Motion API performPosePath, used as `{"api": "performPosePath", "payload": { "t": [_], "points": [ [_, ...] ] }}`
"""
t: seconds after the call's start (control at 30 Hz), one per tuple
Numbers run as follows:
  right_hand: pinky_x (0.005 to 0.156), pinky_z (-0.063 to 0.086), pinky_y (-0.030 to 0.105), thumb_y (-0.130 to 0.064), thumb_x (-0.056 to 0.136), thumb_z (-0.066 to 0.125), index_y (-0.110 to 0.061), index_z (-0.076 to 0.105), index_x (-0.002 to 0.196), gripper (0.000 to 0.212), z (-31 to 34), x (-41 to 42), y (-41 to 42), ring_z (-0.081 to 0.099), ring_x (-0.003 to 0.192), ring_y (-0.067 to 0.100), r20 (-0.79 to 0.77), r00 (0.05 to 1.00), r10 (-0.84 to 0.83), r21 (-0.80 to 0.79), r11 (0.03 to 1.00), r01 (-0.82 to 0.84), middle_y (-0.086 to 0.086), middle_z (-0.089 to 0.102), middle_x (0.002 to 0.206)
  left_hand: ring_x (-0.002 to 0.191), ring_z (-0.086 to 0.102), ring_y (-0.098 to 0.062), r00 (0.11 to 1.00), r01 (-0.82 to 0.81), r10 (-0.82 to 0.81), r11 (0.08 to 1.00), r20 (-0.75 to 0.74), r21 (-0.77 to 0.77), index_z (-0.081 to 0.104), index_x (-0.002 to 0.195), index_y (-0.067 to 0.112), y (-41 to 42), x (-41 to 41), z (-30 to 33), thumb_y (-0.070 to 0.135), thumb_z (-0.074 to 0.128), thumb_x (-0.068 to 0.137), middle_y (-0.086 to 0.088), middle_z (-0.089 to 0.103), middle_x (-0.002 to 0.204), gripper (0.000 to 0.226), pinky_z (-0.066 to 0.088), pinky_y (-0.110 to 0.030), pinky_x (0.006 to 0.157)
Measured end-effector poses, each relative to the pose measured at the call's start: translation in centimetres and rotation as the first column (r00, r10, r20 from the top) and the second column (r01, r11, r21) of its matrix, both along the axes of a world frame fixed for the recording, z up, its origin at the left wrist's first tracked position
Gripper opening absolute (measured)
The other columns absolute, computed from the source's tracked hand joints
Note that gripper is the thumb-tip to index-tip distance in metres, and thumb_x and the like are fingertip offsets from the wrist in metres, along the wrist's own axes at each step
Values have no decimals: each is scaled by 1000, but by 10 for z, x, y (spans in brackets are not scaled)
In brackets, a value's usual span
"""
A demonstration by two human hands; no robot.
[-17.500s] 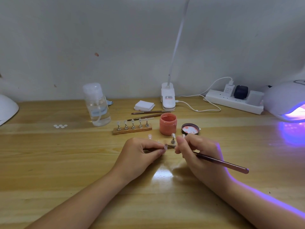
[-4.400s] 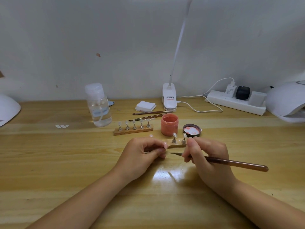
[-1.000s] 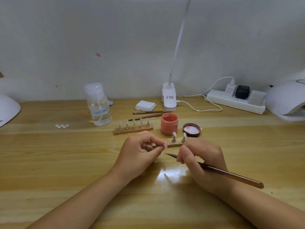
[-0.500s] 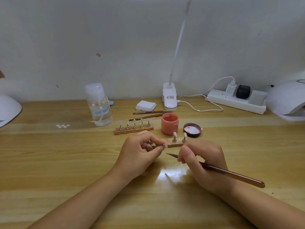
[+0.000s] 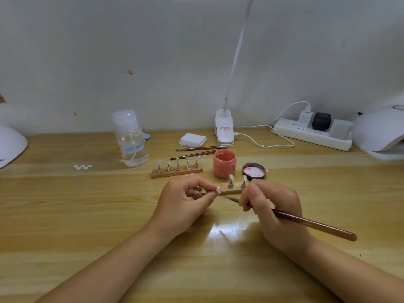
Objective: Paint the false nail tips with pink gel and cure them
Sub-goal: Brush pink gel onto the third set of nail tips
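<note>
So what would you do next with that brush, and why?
Probably bring the brush tip leftward onto the nail tip pinched in the left hand. The right hand holds the bristles just short of it, and the open pink gel jar stands behind.

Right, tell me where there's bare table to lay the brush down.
Bare wood lies right of the right hand, in front of the power strip and white lamp, and on the left between the clear bottle and the small white dots. The middle is crowded: pink jar, lid, both nail stands.
</note>
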State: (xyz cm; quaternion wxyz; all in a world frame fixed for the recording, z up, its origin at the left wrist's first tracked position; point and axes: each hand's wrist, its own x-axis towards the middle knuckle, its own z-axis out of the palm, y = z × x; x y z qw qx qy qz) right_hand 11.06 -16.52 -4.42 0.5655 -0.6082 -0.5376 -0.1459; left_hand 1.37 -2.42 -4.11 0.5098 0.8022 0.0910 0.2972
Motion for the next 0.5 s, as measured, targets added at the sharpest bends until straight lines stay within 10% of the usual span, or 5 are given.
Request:
{"api": "performPosePath", "payload": {
  "t": [0.5],
  "points": [
    [51,36,12,-31,87,43,-13,54,61,33,0,10,3,46,53,2,-435,900,-16,100,993,66,-4,54,59,63,54,0,982,-144,143,990,125,-7,69,70,25,5,-1,10,24,72,70,8,62,85,4,47,-17,54]
  ]
}}
